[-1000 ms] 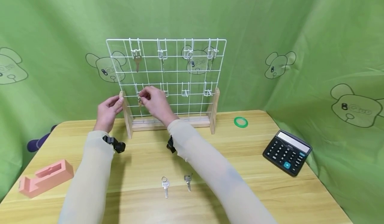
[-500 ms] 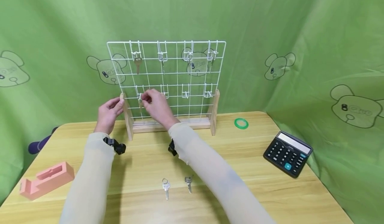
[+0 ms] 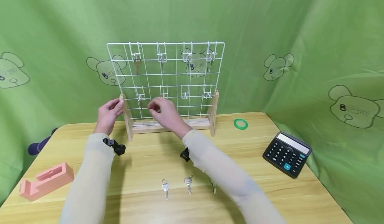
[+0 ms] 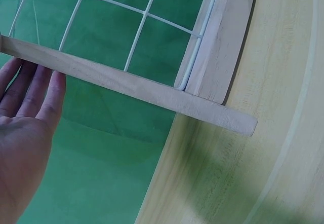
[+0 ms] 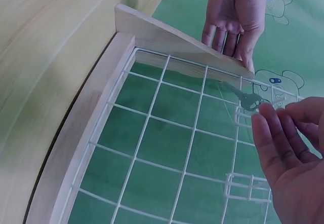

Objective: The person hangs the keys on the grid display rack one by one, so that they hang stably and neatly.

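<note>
A small key hangs on the first hook of the lower row on our white wire rack. It hangs straight down, long and thin, with its tip pointing at the desk. It looks dull silver, and the right wrist view shows its flat head up by the hook.

Our right hand is just to the right of that key, close but not touching it. The fingers are loosely bent and this grip has nothing in it. Our left hand is on the other side of the key. Its straight fingers rest against the wooden post at the left end of the rack, and it holds nothing either. The key sits between our two hands, and the right one is the nearer.

Four more keys hang from the hooks of the top row. The other three lower hooks look bare.

On the desk, close to us, lie two silver keys side by side, with a green thing partly hidden by our right sleeve. A pink tape holder is far to the left. A green ring of tape and a black calculator are to the right. A green cloth with cartoon dogs hangs behind it all.
</note>
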Available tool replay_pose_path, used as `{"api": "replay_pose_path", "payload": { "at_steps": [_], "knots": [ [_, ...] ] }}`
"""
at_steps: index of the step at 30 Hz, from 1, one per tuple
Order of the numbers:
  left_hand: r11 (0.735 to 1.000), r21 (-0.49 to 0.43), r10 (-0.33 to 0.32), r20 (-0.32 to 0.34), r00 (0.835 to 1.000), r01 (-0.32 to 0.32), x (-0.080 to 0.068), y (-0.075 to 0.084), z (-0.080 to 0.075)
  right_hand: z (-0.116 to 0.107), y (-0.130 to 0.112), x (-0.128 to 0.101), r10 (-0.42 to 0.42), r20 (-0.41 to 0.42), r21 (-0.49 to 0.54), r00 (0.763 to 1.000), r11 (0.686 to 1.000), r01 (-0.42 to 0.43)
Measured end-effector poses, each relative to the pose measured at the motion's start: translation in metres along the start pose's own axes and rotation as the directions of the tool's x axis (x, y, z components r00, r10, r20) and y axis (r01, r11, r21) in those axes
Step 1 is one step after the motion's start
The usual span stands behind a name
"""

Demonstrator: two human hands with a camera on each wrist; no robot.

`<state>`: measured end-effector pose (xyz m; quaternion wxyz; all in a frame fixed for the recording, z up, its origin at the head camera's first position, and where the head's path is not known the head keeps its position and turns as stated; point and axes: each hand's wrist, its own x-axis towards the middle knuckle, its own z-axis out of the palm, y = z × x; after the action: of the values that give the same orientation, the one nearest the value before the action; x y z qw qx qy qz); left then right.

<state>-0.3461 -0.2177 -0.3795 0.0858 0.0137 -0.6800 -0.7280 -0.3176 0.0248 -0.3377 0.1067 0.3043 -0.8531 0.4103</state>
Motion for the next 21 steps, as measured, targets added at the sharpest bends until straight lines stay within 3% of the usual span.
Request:
{"api": "replay_pose_path", "payload": {
  "at_steps": [15, 21],
  "knots": [
    [1.000, 0.004, -0.008, -0.015, 1.000, 0.008, 0.000, -0.001, 0.000, -0.015, 0.014, -0.039, 0.071, 0.176, -0.009, 0.982, 0.997, -0.071],
    [1.000, 0.003, 0.028, -0.025, 0.999, -0.028, 0.002, 0.002, 0.002, -0.019, 0.017, -0.056, 0.080, 0.243, -0.011, 0.967, 0.997, -0.080]
  ]
}}
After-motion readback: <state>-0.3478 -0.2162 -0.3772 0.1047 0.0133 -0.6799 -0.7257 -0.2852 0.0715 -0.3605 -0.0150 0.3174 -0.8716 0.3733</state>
